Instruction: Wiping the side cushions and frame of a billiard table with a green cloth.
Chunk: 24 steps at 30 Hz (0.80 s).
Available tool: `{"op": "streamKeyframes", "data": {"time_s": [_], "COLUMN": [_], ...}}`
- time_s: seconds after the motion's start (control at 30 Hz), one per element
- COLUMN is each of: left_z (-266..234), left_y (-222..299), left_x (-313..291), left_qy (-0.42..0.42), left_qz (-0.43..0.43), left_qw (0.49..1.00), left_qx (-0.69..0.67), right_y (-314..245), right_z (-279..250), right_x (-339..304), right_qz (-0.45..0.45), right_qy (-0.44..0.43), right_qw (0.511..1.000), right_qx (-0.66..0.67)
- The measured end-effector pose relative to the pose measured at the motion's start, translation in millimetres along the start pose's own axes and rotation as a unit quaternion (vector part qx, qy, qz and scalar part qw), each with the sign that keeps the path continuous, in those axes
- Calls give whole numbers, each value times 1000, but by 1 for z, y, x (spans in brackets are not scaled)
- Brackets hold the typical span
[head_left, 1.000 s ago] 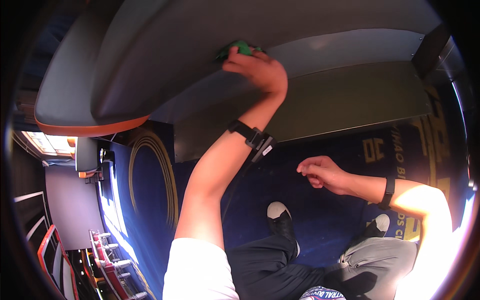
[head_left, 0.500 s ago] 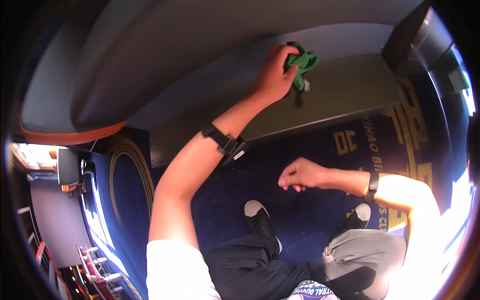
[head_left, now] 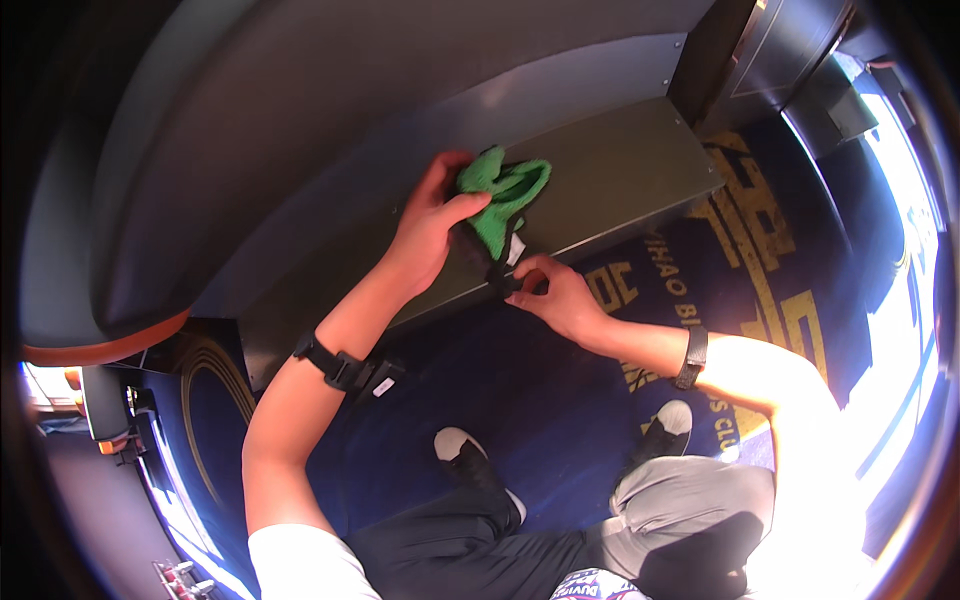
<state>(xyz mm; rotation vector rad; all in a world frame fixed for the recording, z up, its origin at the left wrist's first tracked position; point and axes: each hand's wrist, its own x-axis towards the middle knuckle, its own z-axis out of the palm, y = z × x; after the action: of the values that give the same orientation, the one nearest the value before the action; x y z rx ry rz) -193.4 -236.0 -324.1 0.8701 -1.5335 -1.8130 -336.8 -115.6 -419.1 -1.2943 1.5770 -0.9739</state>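
Note:
A green cloth [head_left: 505, 190] with dark edging and a small white tag hangs in front of a grey box-like base. Closed around its upper left side is my left hand [head_left: 422, 235], thumb lying across the front. Below the tag, my right hand [head_left: 565, 300] has thumb and forefinger pinched on the cloth's dark lower end. Part of that dark end is hidden behind the fingertips. Each wrist wears a black band.
The grey base [head_left: 620, 165] has a metal front edge just beyond my hands. A large dark grey curved body [head_left: 300, 130] rises above it, with an orange-brown rim [head_left: 110, 345] at left. Blue carpet [head_left: 520, 375] with gold markings lies below, around my shoes [head_left: 470, 455].
My left hand has brought the green cloth back toward me, off the base. My right hand has risen and moved forward to pinch its dark lower end. The view has shifted.

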Motion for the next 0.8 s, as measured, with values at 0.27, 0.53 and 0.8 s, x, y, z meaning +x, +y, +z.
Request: {"op": "streamKeyframes", "data": {"time_s": [0.27, 0.53, 0.8], "left_z": [-18, 0, -11], "left_y": [-19, -49, -85], "left_x": [-12, -14, -18], "left_qy": [99, 79, 106], "left_qz": [36, 40, 107], "left_qw": [991, 931, 961], "left_qx": [-84, 353, 230], "right_y": [-37, -48, -55], "right_z": [1, -2, -105], "right_x": [2, 49, 123], "right_qz": [-39, 98, -47], "right_qy": [-12, -126, 272], "right_qw": [991, 814, 838], "right_qx": [125, 559, 472]}}
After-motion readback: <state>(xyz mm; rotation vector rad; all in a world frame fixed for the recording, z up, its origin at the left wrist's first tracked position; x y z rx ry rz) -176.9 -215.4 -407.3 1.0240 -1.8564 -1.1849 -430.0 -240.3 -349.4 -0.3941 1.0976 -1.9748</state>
